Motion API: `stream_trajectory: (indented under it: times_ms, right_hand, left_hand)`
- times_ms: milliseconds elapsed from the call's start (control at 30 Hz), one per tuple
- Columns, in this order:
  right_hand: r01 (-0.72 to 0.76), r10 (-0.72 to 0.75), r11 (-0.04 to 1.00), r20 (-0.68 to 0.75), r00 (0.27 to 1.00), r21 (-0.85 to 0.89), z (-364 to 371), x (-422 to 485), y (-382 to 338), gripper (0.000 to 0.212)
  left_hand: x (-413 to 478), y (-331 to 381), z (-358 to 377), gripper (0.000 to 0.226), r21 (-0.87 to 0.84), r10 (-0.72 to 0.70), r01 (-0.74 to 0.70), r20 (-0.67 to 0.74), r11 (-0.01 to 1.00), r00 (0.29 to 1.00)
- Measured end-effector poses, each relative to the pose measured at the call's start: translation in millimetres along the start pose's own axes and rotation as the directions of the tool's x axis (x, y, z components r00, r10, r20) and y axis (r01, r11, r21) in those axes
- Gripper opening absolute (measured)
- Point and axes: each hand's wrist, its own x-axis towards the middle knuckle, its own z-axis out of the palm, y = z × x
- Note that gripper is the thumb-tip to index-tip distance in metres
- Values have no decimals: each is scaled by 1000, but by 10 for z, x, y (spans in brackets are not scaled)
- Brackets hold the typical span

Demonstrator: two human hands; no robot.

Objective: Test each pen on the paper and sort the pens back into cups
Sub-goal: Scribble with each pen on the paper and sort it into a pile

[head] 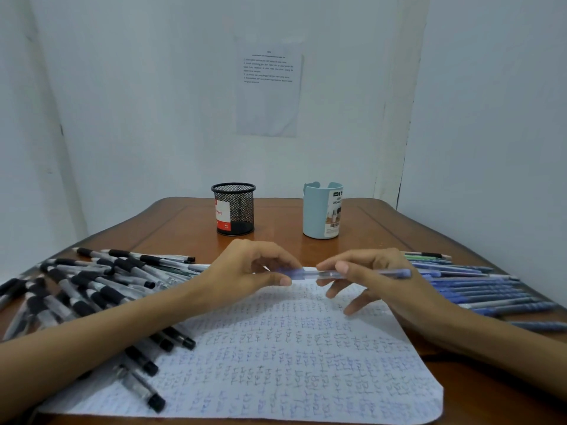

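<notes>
A blue pen (389, 273) lies level above the far edge of the paper (276, 357), held between both hands. My left hand (248, 271) pinches its left end, where the cap is, between thumb and fingers. My right hand (371, 277) grips the barrel with thumb and forefinger, the other fingers spread below. The paper is covered with small pen marks. A black mesh cup (234, 209) and a light blue cup (322, 210) stand at the back of the table; no pens show above their rims.
A heap of black-capped pens (92, 289) covers the table's left side and overlaps the paper's left edge. Several blue pens (478, 289) lie in a row at the right. The wooden table (184, 228) meets white walls behind.
</notes>
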Motion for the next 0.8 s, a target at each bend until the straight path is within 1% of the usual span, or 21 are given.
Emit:
stream_trajectory:
  times_ms: [100,267,333,467,533,633,667,700,767,800]
  right_hand:
    - [73,-73,997,24,997,-2,39,-18,73,20]
    - [188,-185,980,61,981,-58,60,-26,136,17]
    - [235,-227,963,70,971,-136,39,-34,137,16]
    - [319,-286,897,150,947,-307,33,-49,127,16]
    - [335,-297,882,161,941,-332,31,-31,120,15]
    - [275,-254,927,115,960,-253,13,7,91,8]
    - [247,-235,942,76,969,-227,0,24,75,9]
    - [223,-222,952,29,975,-209,-23,44,55,12]
    - [230,-247,953,-66,967,-199,-92,95,-3,17]
    - [258,-287,938,-101,953,-233,-131,137,-37,18]
  left_hand:
    - [-11,12,13,24,-6,46,-46,-31,999,998]
    - [-17,5,24,20,11,101,-101,-5,995,995]
    - [-25,-2,23,20,4,114,-114,0,994,994]
    - [-43,-2,31,20,30,109,-111,58,993,992]
    - [-36,3,34,16,36,84,-87,88,996,993]
    - [0,21,51,19,35,10,-14,121,999,993]
    - [9,15,55,21,65,2,-9,112,998,994]
    - [15,1,57,24,129,-3,-10,100,992,995]
    - [14,-36,50,44,318,-53,14,114,948,992]
    - [8,-56,38,56,394,-113,51,135,918,984]
